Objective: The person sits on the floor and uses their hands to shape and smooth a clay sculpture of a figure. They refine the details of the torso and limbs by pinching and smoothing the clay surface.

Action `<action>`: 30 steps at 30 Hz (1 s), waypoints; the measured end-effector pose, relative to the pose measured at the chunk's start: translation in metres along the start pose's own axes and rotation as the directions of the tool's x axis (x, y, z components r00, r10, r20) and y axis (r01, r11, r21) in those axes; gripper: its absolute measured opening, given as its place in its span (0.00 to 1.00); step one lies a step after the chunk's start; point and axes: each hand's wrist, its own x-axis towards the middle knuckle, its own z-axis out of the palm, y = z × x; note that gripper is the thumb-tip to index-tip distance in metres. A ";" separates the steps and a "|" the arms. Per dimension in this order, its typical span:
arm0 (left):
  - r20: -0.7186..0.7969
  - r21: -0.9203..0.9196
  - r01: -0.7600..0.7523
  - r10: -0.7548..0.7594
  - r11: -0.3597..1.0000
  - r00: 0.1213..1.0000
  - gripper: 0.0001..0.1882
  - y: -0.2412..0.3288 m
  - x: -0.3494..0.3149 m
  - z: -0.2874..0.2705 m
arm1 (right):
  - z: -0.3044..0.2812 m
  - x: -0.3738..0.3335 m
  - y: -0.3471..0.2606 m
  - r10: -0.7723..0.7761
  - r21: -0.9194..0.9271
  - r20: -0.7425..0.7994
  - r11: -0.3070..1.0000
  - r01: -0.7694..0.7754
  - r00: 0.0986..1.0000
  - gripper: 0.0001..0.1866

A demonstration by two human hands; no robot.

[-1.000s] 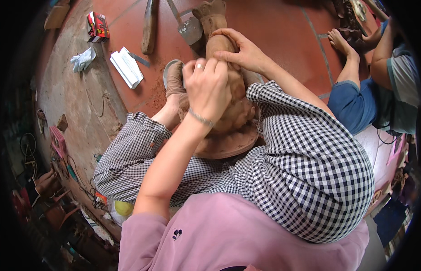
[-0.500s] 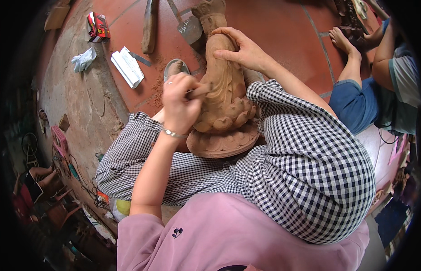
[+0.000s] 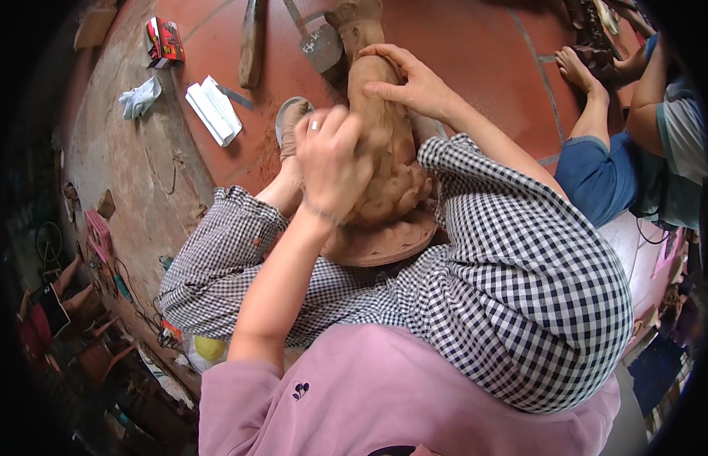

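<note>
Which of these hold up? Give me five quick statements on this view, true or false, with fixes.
1. The right hand rests on the brown carved figure. True.
2. The left hand has no jewellery on it. False: a ring shows on a finger.
3. The pale glove lies to the right of the figure. False: it lies to the left.
4. The red and black box is left of the long wooden handle. True.
5. The person's trousers are plain blue. False: they are black and white check.
</note>
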 end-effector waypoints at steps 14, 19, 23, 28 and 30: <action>0.171 -0.333 0.082 -0.025 0.939 0.985 0.13 -0.036 -0.021 -0.033 | -0.002 0.000 0.002 0.019 -0.012 -0.003 1.000 -0.019 1.000 0.39; 0.095 -0.061 -0.251 0.256 0.966 0.962 0.11 -0.018 0.006 -0.013 | 0.000 -0.002 0.000 0.047 0.032 0.009 0.998 -0.047 0.999 0.41; 0.213 -0.040 -0.235 0.238 0.971 0.948 0.10 -0.018 -0.001 -0.030 | -0.002 -0.002 0.004 0.036 0.044 0.008 0.998 -0.036 0.999 0.40; 0.236 -0.156 -0.359 0.388 0.920 0.891 0.09 -0.046 0.012 -0.029 | 0.000 0.000 -0.001 0.020 0.024 -0.008 1.000 -0.020 1.000 0.40; 0.244 -0.157 -0.427 0.454 0.890 0.857 0.08 -0.046 0.018 -0.028 | -0.001 -0.001 0.000 0.001 0.073 -0.024 0.997 0.001 1.000 0.39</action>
